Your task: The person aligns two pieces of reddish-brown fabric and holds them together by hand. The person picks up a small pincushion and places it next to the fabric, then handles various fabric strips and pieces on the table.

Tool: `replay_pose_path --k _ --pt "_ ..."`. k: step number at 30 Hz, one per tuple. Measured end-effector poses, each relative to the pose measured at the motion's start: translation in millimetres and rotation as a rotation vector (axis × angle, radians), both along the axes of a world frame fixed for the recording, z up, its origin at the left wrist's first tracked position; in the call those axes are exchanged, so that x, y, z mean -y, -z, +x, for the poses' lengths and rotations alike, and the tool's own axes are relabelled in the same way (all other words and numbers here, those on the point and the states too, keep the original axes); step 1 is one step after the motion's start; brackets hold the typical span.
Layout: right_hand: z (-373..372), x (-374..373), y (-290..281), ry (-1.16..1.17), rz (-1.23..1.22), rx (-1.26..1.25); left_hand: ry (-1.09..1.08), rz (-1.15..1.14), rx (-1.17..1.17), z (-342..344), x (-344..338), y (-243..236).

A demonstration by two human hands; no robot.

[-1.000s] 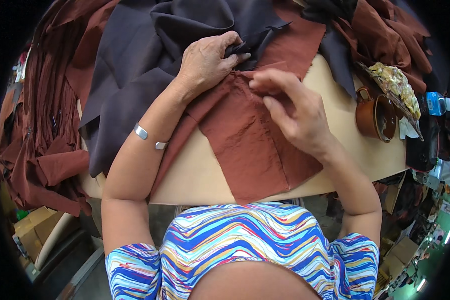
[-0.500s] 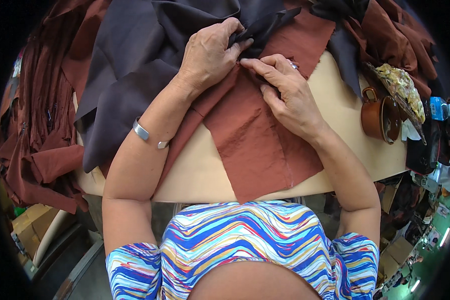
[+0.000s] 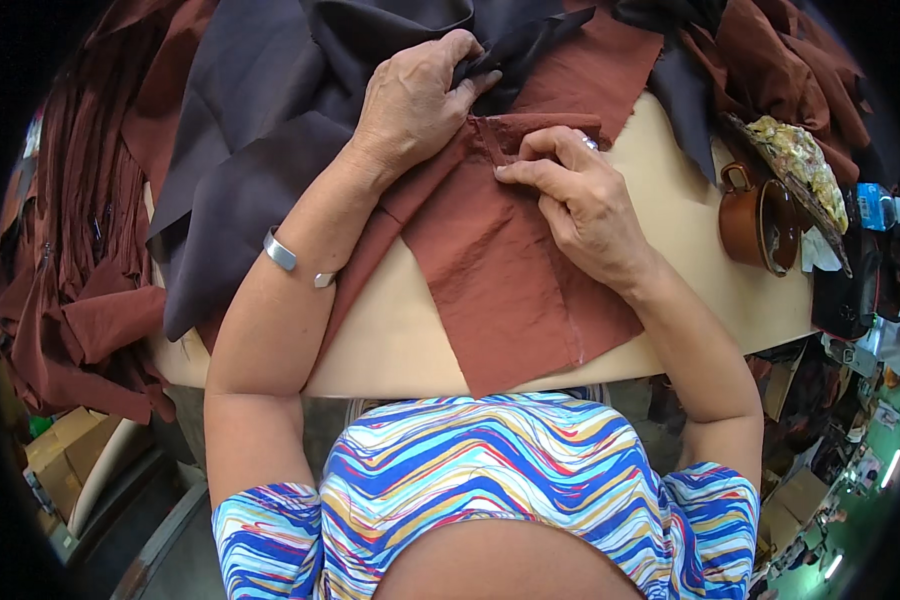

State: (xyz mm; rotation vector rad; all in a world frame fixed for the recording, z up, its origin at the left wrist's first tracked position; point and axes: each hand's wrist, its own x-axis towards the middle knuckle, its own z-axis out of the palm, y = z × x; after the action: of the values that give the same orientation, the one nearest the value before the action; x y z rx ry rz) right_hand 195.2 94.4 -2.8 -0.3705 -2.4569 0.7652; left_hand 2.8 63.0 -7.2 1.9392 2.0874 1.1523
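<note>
My left hand [image 3: 420, 100] is closed on a bunched dark charcoal fabric [image 3: 500, 65] at the top middle. Below it a rust-brown cloth panel [image 3: 480, 300] with a seamed, folded upper edge lies on the pale tabletop [image 3: 360, 340]. My right hand [image 3: 580, 200] is over this panel, fingers bent but apart, with the index fingertip on the short seam strip [image 3: 494, 145] near the fold. More dark fabric [image 3: 230, 200] spreads under and left of my left forearm.
Heaped rust cloth [image 3: 90, 320] covers the left end; rust and dark cloth [image 3: 780, 70] piles at upper right. A brown mug [image 3: 745, 230], a crumpled yellowish item [image 3: 785, 150] and a blue package [image 3: 872, 207] sit at the right edge. Cardboard boxes [image 3: 65, 460] stand lower left.
Both hands have moved slightly up from a second ago. Since the middle frame my right hand has come down a little along the seam, exposing the fold at the panel's top.
</note>
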Motion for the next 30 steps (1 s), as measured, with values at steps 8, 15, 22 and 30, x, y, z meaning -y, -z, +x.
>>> replay_pose_path --k 8,15,22,30 --pt "17 16 -7 -0.014 0.080 0.017 0.023 0.030 -0.008 0 -1 2" --pt "28 23 -14 -0.010 -0.139 0.084 0.053 -0.018 -0.028 -2 -5 -1" --pt "53 43 -10 -0.026 0.022 0.164 0.051 -0.051 -0.008 -2 -4 -1" --pt "56 50 -11 0.049 -0.019 0.185 0.088 0.028 0.018 0 -6 -5"
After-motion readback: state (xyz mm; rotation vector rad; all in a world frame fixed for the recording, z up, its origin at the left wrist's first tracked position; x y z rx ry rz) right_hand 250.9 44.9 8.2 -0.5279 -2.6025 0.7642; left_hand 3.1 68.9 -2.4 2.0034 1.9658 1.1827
